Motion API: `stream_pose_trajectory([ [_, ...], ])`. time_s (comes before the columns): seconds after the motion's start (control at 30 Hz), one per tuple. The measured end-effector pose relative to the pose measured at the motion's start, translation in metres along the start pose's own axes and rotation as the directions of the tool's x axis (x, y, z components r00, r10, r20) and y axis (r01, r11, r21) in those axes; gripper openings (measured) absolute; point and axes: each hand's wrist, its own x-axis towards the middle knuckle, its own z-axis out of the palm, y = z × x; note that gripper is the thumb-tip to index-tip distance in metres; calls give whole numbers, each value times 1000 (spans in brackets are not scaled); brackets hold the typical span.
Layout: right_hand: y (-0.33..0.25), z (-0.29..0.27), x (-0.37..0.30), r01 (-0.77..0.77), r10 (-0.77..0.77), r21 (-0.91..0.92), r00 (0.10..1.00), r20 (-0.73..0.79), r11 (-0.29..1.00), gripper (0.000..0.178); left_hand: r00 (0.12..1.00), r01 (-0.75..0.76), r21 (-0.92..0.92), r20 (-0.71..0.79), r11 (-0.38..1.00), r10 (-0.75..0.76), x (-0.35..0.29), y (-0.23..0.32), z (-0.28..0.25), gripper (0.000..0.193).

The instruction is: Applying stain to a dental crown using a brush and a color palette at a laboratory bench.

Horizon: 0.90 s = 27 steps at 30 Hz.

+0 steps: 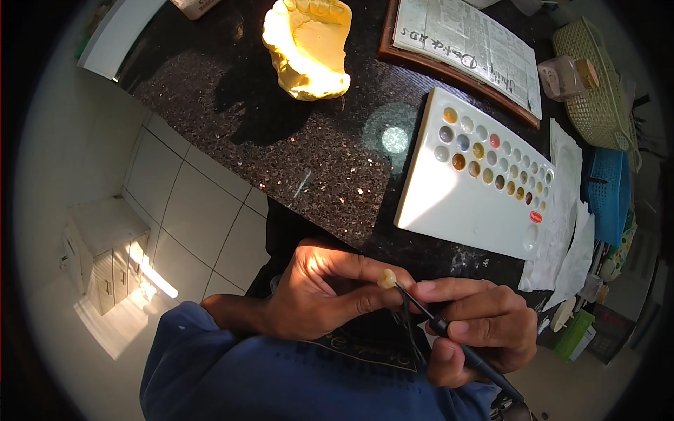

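My left hand (330, 291) is closed, with a small ivory tooth crown (387, 279) at the tips of its thumb and forefinger. In my right hand (488, 323) is a slim brush (440, 325) with a black handle, held like a pen. Its thin tip reaches the crown's lower right side and seems to touch it. Thin dark prongs (408, 333) hang below the left fingertips; I cannot tell what they belong to. Ahead on the counter lies a white palette (449, 203) with rows of small wells holding coloured pastes.
A yellow dental cast (309, 52) stands on the dark speckled counter (316, 161). Beyond the palette lies a brown-framed board (460, 49) with paper on it. White tissue (554, 245), a blue basket (607, 186), a beige basket (590, 84) and a clear jar (560, 78) line the right.
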Motion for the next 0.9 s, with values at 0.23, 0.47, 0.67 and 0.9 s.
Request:
stream_pose_trajectory([
  [0.23, 0, -7, 4, 109, -89, -80, 972, 219, 991, 27, 1000, 7, -10, 12, 1000, -7, -2, 0, -1, 13],
  [0.47, 2, 4, -1, 18, -18, 1, 1000, -12, 1000, 19, 1000, -2, -8, 16, 1000, 2, -2, 1, 0, 13],
  [0.67, -2, -1, 0, 32, -32, -15, 999, -31, 999, 20, 1000, 0, -13, 21, 1000, 0, 0, 1, 2, 13],
  [0.9, 3, 3, -11, 134, -104, 115, 966, -236, 984, 22, 978, -179, 329, -41, 927, 203, -2, 5, 2, 10],
])
